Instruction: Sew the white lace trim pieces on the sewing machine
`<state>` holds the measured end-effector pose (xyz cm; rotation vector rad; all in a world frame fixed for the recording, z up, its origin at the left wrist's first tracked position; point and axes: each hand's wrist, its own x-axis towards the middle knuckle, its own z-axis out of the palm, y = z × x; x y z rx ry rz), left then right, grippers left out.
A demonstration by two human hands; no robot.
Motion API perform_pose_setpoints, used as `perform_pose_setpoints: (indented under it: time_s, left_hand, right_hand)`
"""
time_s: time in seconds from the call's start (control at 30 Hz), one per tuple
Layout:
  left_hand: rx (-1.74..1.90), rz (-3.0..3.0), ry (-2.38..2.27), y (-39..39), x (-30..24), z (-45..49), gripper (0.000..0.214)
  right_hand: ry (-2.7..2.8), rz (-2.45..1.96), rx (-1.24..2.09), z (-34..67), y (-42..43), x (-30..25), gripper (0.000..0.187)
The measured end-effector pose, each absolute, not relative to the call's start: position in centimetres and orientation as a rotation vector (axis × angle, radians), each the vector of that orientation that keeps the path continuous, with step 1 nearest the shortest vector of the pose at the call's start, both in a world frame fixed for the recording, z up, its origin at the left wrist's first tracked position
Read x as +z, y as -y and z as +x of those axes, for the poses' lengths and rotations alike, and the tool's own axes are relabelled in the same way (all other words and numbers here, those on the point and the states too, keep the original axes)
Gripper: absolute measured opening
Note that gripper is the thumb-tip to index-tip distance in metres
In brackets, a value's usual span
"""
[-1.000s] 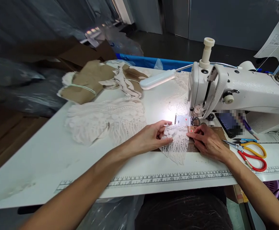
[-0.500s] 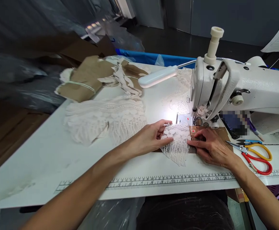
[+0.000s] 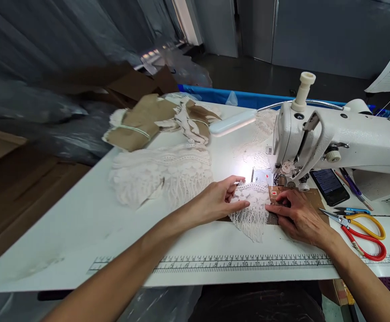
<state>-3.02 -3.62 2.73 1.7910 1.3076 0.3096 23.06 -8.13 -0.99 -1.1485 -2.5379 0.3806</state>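
A short strip of white fringed lace trim [image 3: 251, 203] lies in front of the sewing machine's needle area, its fringe hanging toward me. At its left edge, my left hand [image 3: 223, 197] has the thumb over the lace and the index finger at the top corner; the other fingers curl at the edge. My right hand [image 3: 295, 214] rests on a brown board [image 3: 312, 199], fingers apart, one fingertip touching the lace's right edge. The presser foot [image 3: 278, 180] of the white sewing machine [image 3: 355, 138] stands just beyond the lace, under a bright lamp [image 3: 233, 123].
Red-and-yellow-handled scissors [image 3: 362, 228] lie right of my right hand, near a phone [image 3: 330, 185]. More lace [image 3: 161, 172] is heaped at left, with tied brown-wrapped bundles [image 3: 141, 120] behind it. A printed ruler [image 3: 215, 264] runs along the table's front edge.
The view has shifted, so the table and machine appear lower and farther right. Both hands stay at the lace's edges, with no clear change in their hold.
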Motion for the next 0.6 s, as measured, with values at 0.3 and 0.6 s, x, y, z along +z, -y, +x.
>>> perform_pose_setpoints:
  time_s: [0.3,0.6]
  left_hand:
    - [0.341,1.773,-1.314,3.66,2.46,-2.87,0.062]
    - [0.316,1.897,-1.338,3.63,2.42,-3.19,0.058]
  right_hand:
    - [2.507,-1.124,0.330,22.96,8.08,-1.26,0.037]
    - [2.534,-1.144,0.281,22.75,8.19,-0.97,0.035]
